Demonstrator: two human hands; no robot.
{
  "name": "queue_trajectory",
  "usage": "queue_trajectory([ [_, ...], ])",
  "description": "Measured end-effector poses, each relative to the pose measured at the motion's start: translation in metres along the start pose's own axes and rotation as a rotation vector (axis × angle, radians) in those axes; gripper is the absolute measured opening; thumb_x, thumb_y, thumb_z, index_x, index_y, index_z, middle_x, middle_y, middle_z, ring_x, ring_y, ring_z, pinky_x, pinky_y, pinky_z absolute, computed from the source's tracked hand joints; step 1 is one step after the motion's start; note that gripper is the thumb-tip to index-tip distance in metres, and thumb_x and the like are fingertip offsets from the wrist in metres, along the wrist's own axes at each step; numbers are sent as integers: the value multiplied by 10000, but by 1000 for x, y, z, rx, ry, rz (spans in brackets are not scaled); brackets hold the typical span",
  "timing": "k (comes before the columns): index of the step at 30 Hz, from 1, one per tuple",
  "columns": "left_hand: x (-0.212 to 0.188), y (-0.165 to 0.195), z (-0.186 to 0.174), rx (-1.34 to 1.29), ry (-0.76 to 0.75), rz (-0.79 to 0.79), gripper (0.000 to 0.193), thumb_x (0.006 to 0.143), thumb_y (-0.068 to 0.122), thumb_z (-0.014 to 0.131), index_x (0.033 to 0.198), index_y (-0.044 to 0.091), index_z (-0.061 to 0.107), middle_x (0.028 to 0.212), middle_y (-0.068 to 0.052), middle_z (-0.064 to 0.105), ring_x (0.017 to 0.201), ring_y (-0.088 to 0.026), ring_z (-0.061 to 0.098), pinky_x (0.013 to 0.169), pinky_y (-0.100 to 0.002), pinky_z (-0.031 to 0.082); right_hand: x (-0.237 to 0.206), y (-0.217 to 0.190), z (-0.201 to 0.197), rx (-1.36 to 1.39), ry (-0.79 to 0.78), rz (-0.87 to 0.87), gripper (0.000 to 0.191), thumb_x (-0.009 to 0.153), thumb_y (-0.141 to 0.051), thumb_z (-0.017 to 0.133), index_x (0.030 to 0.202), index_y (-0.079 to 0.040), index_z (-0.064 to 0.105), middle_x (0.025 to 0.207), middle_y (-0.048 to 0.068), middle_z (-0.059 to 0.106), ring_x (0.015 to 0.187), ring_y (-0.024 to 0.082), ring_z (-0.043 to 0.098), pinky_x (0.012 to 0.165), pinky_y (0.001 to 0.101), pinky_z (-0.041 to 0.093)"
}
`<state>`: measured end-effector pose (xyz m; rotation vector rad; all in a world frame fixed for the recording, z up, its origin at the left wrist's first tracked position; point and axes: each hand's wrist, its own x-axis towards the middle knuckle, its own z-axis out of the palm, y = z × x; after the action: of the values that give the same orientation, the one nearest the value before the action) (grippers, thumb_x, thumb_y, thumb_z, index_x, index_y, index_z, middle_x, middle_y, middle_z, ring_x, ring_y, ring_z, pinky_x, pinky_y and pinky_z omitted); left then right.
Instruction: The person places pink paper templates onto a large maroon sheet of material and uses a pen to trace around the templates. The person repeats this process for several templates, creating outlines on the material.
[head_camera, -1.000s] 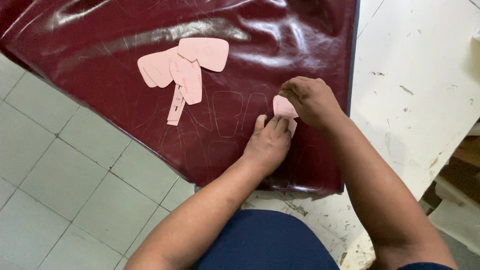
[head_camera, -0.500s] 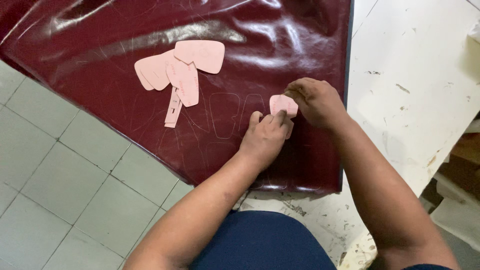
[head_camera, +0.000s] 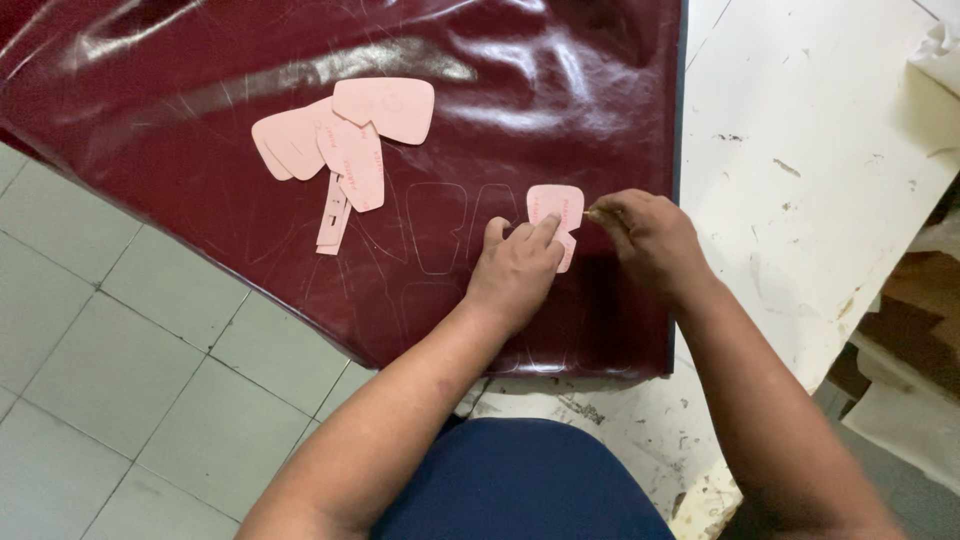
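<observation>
Two hands: both rest on a dark red sheet of glossy leather (head_camera: 200, 150), close together near its right edge.
Left hand (head_camera: 515, 275): lies palm down, fingers bent, fingertips pressing on the lower part of a small pink paper template (head_camera: 553, 208) and pinning it flat to the leather.
Right hand (head_camera: 650, 235): fingers pinched shut around a thin tool whose tip meets the template's right edge; the tool is too small and hidden to name.
Small template: a rounded pink card shape, flat on the leather between the two hands, its lower half covered by the left fingers.
Traced outlines (head_camera: 437, 228): faint pale lines of similar rounded shapes on the leather just left of the template and below it.
Spare templates (head_camera: 345, 140): a loose overlapping pile of pink card pieces, well apart to the upper left, with a narrow strip piece at its lower end.
Leather sheet: drapes over the left side of a white, scuffed worktable (head_camera: 800, 150); its left edge hangs over the pale tiled floor (head_camera: 120, 380).
Person: dark blue clothing (head_camera: 520, 480) shows at the bottom edge.
</observation>
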<state>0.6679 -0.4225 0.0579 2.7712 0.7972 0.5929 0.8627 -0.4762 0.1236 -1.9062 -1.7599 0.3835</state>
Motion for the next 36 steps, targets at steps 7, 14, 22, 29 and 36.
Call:
queue_trajectory([
  [7,1,-1,1,7,-26,-6,125,875,139,608,968,152,690,1385,-50,626,1048,-178,619,1034,-512,392,-15,-10,5,-28,53,-70,85,978,-123,694,1025,-68,739,1025,102,743,902,323,690,787,417,552],
  [14,0,-3,2,12,-45,-3,192,872,133,588,1024,130,705,1410,-40,614,1087,-183,608,1050,-515,375,-17,-24,17,-187,117,-221,42,928,-84,714,968,-73,708,890,74,698,807,283,655,776,425,488],
  [22,-1,-15,1,-168,-60,-40,242,913,113,555,1076,151,729,1426,-2,604,1157,-178,600,1055,-525,357,-20,-33,26,-212,144,-213,45,930,-87,732,939,-60,698,839,81,675,770,286,642,774,431,484],
  [29,2,-15,-4,-162,-105,-38,227,897,115,558,1046,145,726,1417,-9,615,1155,-189,597,1030,-518,365,-24,-35,26,-181,128,-170,56,925,-101,726,956,-57,713,853,81,684,780,283,651,789,423,491],
  [36,2,-14,-9,-200,-113,-56,216,898,97,553,1007,153,731,1414,-3,612,1160,-187,602,1049,-522,358,-22,-24,24,-18,127,78,123,999,-154,684,1017,-43,733,949,118,728,838,287,701,769,410,546],
])
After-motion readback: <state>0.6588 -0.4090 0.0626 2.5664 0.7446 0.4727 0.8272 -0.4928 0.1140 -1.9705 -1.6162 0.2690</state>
